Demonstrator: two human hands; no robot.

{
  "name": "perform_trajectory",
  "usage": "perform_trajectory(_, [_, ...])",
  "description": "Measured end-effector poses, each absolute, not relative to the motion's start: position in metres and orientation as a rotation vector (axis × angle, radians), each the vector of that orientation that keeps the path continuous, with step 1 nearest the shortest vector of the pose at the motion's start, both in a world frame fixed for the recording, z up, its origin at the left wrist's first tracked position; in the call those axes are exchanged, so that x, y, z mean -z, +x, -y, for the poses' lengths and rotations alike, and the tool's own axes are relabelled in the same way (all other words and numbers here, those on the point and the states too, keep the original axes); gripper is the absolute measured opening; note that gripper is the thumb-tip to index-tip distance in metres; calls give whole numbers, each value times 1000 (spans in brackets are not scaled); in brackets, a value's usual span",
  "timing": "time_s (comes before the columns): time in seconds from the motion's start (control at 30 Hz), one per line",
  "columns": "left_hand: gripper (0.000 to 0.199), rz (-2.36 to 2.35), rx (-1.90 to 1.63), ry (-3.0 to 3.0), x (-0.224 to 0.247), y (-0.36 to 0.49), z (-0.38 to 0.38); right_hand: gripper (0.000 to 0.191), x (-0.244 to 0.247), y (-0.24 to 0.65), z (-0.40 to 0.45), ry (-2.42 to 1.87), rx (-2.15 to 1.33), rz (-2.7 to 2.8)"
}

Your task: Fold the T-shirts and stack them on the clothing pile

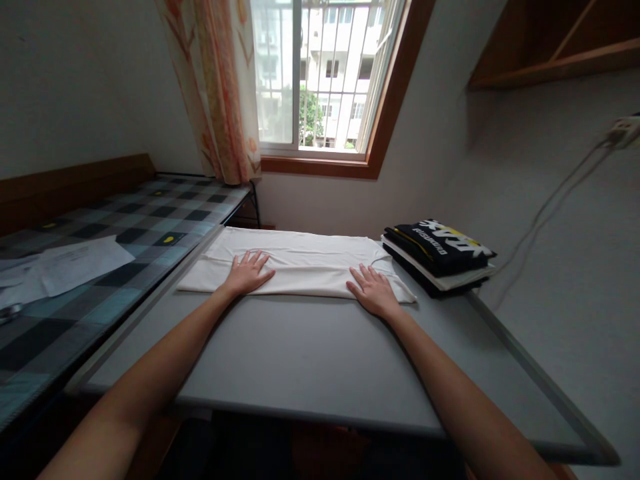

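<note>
A white folded garment (310, 257) lies as a long flat strip across the far part of the grey table (310, 353). My left hand (247, 272) rests on its left part, palm down, fingers spread. On its right part, my right hand (373, 288) presses flat with the fingers apart. Neither hand grips anything. Small creases run along the fabric between the hands. What kind of garment it is, I cannot tell from the folded shape.
At the table's right back stands a stack of folded clothes (440, 257), mostly black. Left of the table is a bed with a checked cover (150, 220) and papers (85, 263) on it. A window (330, 80) with a curtain (220, 93) is behind; a cable (545, 200) hangs along the right wall.
</note>
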State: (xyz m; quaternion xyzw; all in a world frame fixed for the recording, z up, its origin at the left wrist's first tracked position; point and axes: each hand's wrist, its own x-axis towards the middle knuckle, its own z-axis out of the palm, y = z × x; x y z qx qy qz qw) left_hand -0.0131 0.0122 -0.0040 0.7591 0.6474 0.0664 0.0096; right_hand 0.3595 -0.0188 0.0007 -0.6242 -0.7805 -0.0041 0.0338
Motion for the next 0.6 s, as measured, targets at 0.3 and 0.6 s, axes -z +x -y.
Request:
perform_trajectory(0.3, [71, -2024, -107, 2367, 3, -15, 8, 67, -4, 363, 30, -1936, -18, 2456])
perform_trajectory(0.6, [71, -1916, -39, 2457, -9, -21, 55, 68, -7, 367, 94, -1926, 14, 2494])
